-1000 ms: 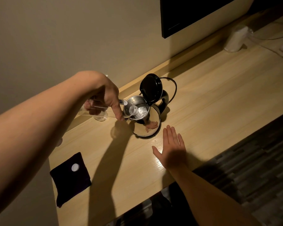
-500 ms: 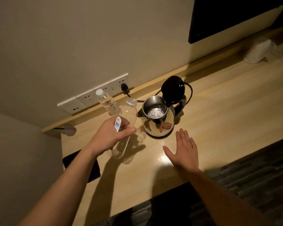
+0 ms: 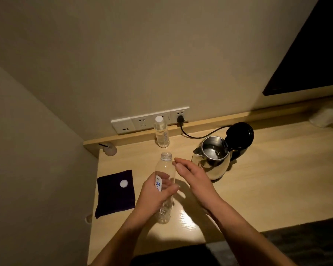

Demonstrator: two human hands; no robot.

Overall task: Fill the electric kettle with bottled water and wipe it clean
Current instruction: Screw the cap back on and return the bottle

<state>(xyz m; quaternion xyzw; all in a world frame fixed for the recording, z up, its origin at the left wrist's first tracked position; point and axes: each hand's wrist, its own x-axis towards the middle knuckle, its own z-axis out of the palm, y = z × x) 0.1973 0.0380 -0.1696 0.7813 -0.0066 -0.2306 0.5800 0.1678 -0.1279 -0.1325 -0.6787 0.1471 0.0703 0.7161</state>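
Gripping the empty-looking bottle [image 3: 165,167], left hand [image 3: 158,195] curled round it, right hand [image 3: 192,176] hovering straight-fingered beside; I'm thinking standing it upright, left of the kettle [image 3: 214,164].

Two bottles [image 3: 164,174] [image 3: 161,134], one kettle [image 3: 219,166], one cloth [image 3: 113,196].

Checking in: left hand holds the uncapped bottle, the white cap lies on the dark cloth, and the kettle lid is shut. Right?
Not quite. The head view shows the lid of the kettle open, tipped back behind the rim. The rest stands: the left hand holds the uncapped bottle, and the white cap lies on the dark cloth.
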